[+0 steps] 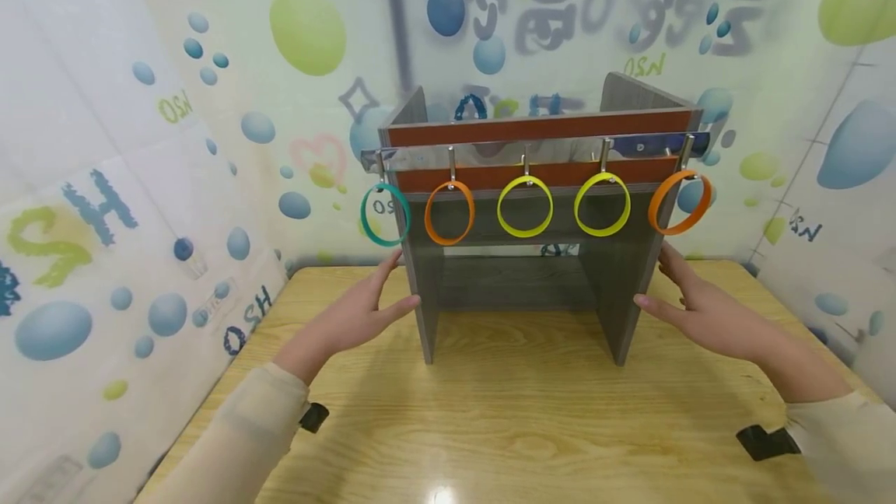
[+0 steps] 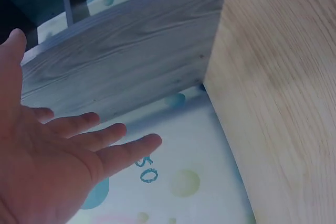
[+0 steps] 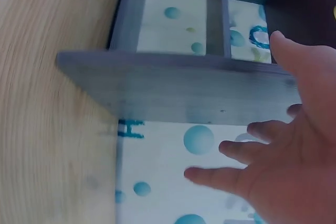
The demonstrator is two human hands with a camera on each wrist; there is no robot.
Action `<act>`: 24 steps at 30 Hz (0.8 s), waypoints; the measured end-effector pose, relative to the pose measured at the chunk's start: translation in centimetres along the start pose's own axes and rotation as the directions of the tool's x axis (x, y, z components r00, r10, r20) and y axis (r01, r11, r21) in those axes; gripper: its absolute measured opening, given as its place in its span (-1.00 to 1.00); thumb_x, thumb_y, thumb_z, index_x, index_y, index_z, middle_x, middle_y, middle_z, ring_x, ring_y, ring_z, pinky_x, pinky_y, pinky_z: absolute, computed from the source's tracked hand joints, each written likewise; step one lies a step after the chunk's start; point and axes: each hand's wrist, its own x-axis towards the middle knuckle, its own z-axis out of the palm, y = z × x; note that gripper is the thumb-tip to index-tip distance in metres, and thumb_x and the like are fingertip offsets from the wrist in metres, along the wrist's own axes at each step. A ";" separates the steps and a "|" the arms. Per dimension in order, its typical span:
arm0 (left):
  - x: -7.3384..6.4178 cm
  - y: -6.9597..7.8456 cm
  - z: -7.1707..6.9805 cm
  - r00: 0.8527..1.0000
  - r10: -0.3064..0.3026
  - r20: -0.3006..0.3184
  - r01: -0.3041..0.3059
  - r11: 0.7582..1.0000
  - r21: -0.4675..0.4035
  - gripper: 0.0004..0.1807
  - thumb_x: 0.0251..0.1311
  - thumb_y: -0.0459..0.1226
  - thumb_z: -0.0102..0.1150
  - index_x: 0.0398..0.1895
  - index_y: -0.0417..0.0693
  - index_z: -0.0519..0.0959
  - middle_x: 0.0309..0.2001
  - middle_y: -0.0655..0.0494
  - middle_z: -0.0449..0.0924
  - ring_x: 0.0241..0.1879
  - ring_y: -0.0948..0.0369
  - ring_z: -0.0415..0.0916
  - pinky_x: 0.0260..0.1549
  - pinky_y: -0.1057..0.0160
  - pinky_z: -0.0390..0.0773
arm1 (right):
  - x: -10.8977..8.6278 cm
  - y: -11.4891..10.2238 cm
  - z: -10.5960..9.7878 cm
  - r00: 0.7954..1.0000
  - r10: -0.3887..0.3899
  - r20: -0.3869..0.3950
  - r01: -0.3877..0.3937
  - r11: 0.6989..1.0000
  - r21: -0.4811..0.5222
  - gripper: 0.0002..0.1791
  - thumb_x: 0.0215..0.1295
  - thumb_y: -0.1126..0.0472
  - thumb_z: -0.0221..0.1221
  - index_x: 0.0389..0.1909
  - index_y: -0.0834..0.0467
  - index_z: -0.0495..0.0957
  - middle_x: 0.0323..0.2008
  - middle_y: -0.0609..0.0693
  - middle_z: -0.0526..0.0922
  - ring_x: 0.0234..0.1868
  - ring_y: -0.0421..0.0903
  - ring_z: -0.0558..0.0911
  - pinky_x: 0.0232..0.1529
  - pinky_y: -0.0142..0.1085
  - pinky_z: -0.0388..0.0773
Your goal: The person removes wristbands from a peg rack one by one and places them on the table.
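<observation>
A grey wood-grain stand (image 1: 518,282) with reddish-brown strips stands upright on the table. Along its front runs a shiny metal rail (image 1: 490,152) with several hooks. From the hooks hang a teal ring (image 1: 385,243), an orange ring (image 1: 449,242), two yellow rings, one being the middle ring (image 1: 525,234), and another orange ring (image 1: 675,232) at the right end. My left hand (image 1: 357,313) is at the stand's left side panel (image 2: 126,51), fingers extended and thumb by its front edge. Mirroring it, my right hand (image 1: 714,317) is at the right side panel (image 3: 178,87). Whether either hand touches is unclear.
The wood-grain table (image 1: 518,426) extends in front of the stand. Behind and at both sides hang pale walls or sheets (image 1: 231,123) printed with blue and green dots and lettering. Black straps (image 1: 766,442) show by the sleeves.
</observation>
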 end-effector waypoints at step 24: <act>-0.2 3.1 -1.3 0.905 -0.052 -0.423 -0.242 0.753 -0.612 -0.38 0.44 -0.27 0.36 0.51 0.08 0.40 0.07 0.07 0.72 0.02 0.23 0.76 0.01 0.17 0.80 | 1.3 0.5 2.9 0.979 -0.033 -0.203 0.090 0.956 0.278 -0.04 0.65 0.17 0.13 0.72 -0.44 -0.30 0.63 0.37 0.16 0.37 0.58 0.49 -0.11 -0.20 0.81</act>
